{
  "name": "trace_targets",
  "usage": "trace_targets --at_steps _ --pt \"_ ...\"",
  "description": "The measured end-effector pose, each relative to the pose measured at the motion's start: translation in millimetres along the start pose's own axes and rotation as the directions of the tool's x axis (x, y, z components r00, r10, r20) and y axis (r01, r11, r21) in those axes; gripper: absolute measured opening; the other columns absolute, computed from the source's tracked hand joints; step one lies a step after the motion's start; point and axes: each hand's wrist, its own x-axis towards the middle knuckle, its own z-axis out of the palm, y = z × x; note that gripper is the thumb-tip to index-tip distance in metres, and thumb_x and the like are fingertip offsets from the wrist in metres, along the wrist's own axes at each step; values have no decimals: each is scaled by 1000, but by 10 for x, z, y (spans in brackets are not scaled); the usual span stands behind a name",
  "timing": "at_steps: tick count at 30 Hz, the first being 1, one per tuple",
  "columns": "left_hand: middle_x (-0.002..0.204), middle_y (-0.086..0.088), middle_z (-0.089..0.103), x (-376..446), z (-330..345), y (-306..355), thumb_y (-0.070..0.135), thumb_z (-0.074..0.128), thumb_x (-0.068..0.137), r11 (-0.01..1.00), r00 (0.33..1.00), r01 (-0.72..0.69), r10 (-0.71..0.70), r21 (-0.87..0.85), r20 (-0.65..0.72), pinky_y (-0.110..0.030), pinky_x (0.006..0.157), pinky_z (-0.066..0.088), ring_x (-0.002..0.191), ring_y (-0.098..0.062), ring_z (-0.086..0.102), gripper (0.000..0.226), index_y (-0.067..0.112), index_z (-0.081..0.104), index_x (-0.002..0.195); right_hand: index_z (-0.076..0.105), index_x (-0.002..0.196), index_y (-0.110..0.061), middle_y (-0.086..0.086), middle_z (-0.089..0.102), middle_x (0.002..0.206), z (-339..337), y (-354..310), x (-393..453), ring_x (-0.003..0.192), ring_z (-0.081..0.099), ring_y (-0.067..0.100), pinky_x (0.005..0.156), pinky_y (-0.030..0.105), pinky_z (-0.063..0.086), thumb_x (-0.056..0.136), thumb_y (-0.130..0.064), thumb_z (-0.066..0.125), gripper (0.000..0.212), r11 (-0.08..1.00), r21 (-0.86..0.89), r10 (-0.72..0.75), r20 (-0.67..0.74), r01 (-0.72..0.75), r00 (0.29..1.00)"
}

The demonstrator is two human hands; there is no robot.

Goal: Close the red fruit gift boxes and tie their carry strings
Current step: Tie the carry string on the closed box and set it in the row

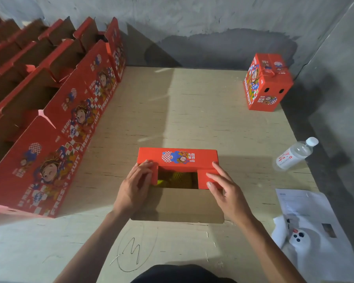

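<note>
A red fruit gift box (178, 158) stands in front of me on the plywood table, its far top flap folded down and showing the printed label. Through the gap I see yellow fruit in foam netting (178, 178). My left hand (135, 184) presses the left side flap down with straight fingers. My right hand (223, 184) presses the right side flap (204, 176) flat the same way. The near brown flap (182, 203) lies open towards me. A closed box with a tied string (266, 82) stands at the far right.
Several open red boxes (55, 111) stand in rows along the left side. A water bottle (294, 154) lies at the right edge. Papers and a white controller (307, 231) sit at the near right. Grey walls enclose the plywood table (192, 109) at the back and right.
</note>
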Motion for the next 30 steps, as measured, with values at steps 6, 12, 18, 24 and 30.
trace_targets --at_steps 6,12,18,24,30 --pt "140 -5 63 -172 -329 -220 -5 35 93 990 982 -143 142 -5 123 -50 105 52 136 -21 55 47 2 72 120 46 153 -23 -23 16 168 -181 61 -68 153 18 -1 117 12 24 110 -7 39 47 992 105 40 268 -70 963" --pt "154 4 51 -139 -521 -340 25 74 93 963 920 -252 206 98 333 -51 103 54 142 -17 48 51 13 60 141 37 156 -35 -36 3 164 -492 91 95 152 5 -10 124 22 10 85 20 36 90 975 71 134 567 -210 813" --pt "144 9 60 -62 -541 -215 58 70 84 976 931 -190 146 104 334 -50 102 51 136 -13 54 62 19 69 131 47 150 -41 -37 11 163 -537 152 90 149 17 -12 118 17 22 95 -7 68 68 987 54 102 524 -152 845" --pt "91 24 61 -41 -231 94 67 59 86 986 994 111 -110 121 -13 -45 80 51 87 -12 55 32 36 63 90 57 144 -18 -22 49 152 -335 30 10 141 44 -1 114 20 35 101 -55 55 56 883 348 197 330 -313 923" --pt "132 -6 56 94 96 166 56 76 83 906 926 354 -304 234 -224 -47 97 41 113 -27 57 76 16 45 139 60 136 -23 -18 63 133 16 -37 -3 123 60 5 105 31 49 98 -20 69 39 948 246 240 -141 -201 960"
